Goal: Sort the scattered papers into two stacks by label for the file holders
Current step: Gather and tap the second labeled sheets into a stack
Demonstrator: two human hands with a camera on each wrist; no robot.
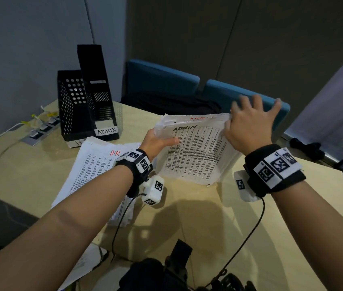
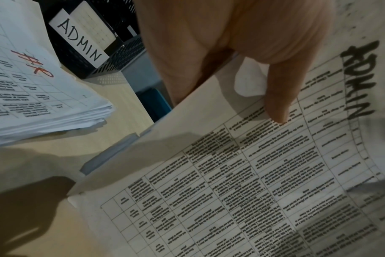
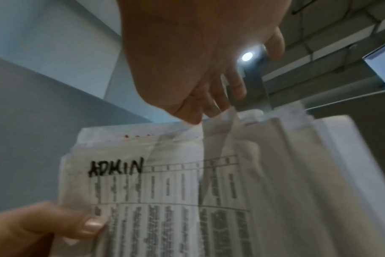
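Gripping the ADMIN stack (image 1: 198, 152) upright on the table (image 1: 187, 217), the left hand (image 1: 156, 141) pinches its edge; the right hand (image 1: 250, 122), fingers spread, rests on its top. HR stack (image 1: 95, 164) lies beside two black file holders (image 1: 86, 106), contents unclear.

Light wood-grain table (image 1: 198, 217). At its far left stand two black perforated file holders (image 1: 86, 106) side by side, the right one labelled ADMIN (the left one's label is partly hidden by paper). Just in front of them a flat stack of printed sheets marked HR (image 1: 95, 164) in red. A power-socket strip (image 1: 40, 129) is set into the far left surface. A thick sheaf marked ADMIN (image 1: 195, 152) stands on edge at centre, lower edge on the table.
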